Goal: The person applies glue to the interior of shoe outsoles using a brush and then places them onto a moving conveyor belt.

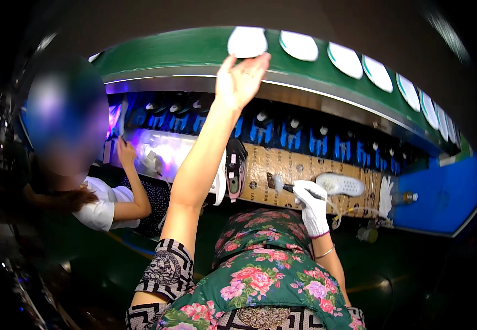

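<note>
My bare left hand (242, 80) is stretched out to the green belt, palm showing and fingers spread. Its fingertips are at the near end of a white shoe sole (247, 43); whether they touch it I cannot tell. In a white glove, my right hand (311, 203) is closed around a dark-handled brush (288, 187) with pale bristles, low over the cardboard-covered bench (266, 159). Right of the brush lies another sole (340, 185), light grey-white. A dark and pink shoe (235, 169) stands at the cardboard's left end, beside a white piece (218, 184).
More white soles (344, 59) line the belt to the right. Beneath it runs a row of dark shoes (291, 132) on blue supports. A co-worker's hand (126, 153) holds a tool at left. A white glove (385, 195) and a bottle (409, 197) lie near a blue panel (436, 203).
</note>
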Tool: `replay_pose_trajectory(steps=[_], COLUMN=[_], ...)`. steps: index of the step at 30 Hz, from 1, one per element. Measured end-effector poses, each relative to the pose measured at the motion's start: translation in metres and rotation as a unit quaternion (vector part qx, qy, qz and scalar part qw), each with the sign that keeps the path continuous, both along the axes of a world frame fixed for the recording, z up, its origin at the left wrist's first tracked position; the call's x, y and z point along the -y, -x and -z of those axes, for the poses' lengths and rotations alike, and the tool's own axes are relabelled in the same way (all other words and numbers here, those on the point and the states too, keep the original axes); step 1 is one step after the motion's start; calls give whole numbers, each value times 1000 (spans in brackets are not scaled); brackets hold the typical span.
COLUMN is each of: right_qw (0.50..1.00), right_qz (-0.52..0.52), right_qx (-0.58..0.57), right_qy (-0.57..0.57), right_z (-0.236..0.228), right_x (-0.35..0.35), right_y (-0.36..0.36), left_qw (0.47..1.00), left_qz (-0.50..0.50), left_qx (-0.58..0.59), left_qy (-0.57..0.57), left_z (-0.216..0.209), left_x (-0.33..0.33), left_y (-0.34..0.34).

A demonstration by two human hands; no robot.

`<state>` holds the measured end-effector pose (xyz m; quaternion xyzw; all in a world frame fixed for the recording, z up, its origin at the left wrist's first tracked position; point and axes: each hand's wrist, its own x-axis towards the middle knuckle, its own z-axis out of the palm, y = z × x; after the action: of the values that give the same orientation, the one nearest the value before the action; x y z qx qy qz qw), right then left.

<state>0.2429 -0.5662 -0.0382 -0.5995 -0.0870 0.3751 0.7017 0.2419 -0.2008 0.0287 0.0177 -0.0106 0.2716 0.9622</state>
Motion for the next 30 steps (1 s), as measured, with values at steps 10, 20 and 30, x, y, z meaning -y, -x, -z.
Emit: replay_pose_trajectory(steps=[10,20,30], right_qw=[990,991,996], right_qz=[78,112,87], right_qx=[-33,-18,-9], right_qy=[-109,-67,-12], right_z=[28,-23,-31], right_x=[27,9,-4], right_y=[-15,-7,12], left_qw=[866,301,228], left_qz=[-120,-341,-171], left_qx=[-280,-685,-751], left_qy=[-396,-569,-595], left_z=[-107,-162,-126], left_x=[-68,-321,-381], left_y=[87,93,88])
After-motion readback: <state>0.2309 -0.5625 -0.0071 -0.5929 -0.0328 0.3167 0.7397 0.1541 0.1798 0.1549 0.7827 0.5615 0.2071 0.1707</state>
